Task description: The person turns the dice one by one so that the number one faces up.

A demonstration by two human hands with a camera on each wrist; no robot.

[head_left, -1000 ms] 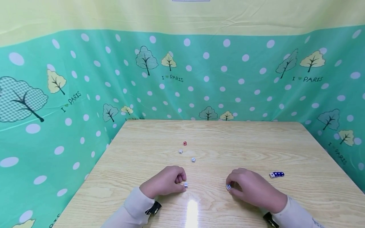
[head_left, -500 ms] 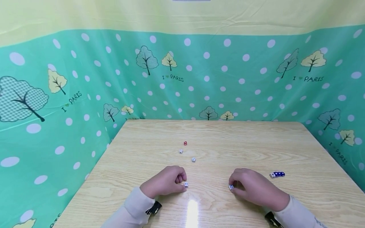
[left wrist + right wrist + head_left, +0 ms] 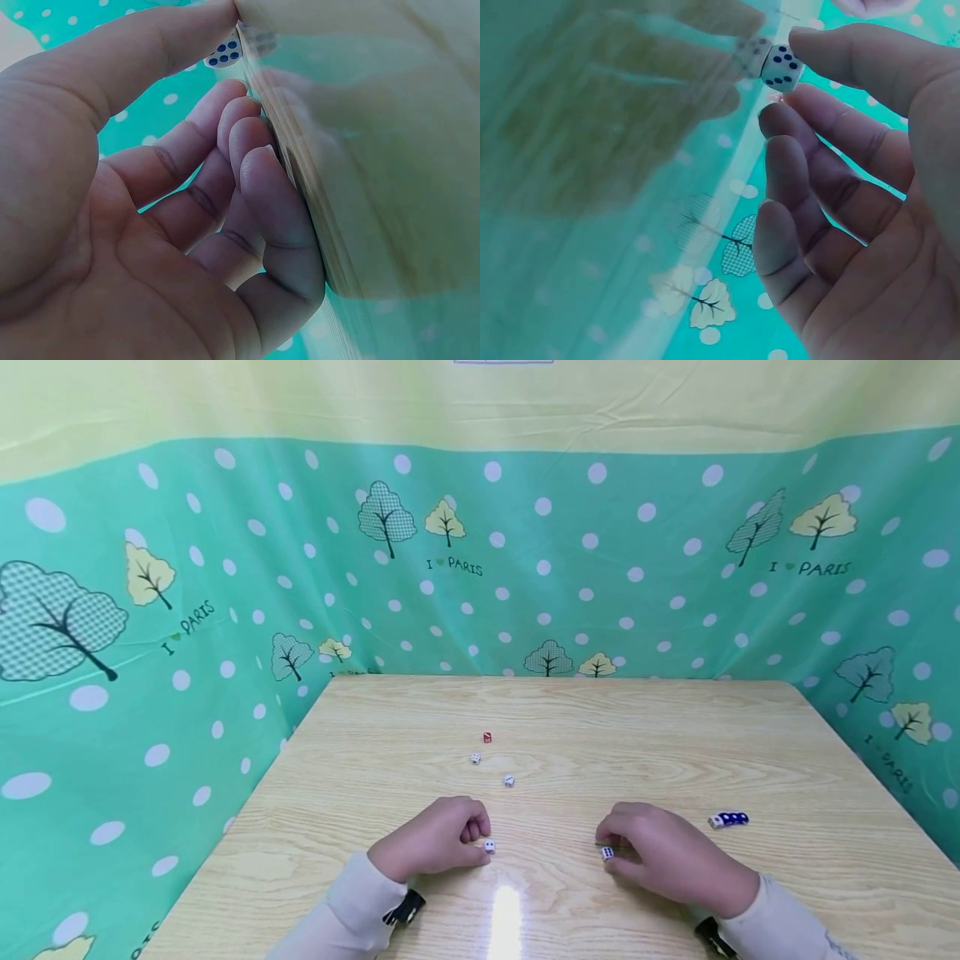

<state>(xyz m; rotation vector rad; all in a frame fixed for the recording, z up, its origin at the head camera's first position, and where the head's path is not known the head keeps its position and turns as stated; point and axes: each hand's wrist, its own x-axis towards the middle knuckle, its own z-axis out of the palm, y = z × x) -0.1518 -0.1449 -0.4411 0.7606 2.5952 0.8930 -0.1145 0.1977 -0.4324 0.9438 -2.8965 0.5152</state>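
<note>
In the head view my left hand (image 3: 438, 839) rests on the table, fingers bent, thumb against a white die (image 3: 490, 846) with two pips up. The left wrist view has this die (image 3: 223, 54) by the thumb tip, apart from the other fingertips. Further right, my right hand (image 3: 660, 856) has its thumb beside another white die (image 3: 607, 853) with six pips up. Its index finger stands slightly away from that die. In the right wrist view, the thumb tip touches the die (image 3: 783, 67); whether the index finger touches it is unclear.
A row of a white die and several blue dice (image 3: 729, 819) lies right of the right hand. Farther back are a red die (image 3: 487, 737) and two white dice (image 3: 476, 759). Patterned green cloth (image 3: 525, 568) surrounds the wooden table (image 3: 637, 718).
The right hand shifted slightly right with its die, which turned from tilted to more level. Its index finger has since moved off the die a little. The left hand is still.
</note>
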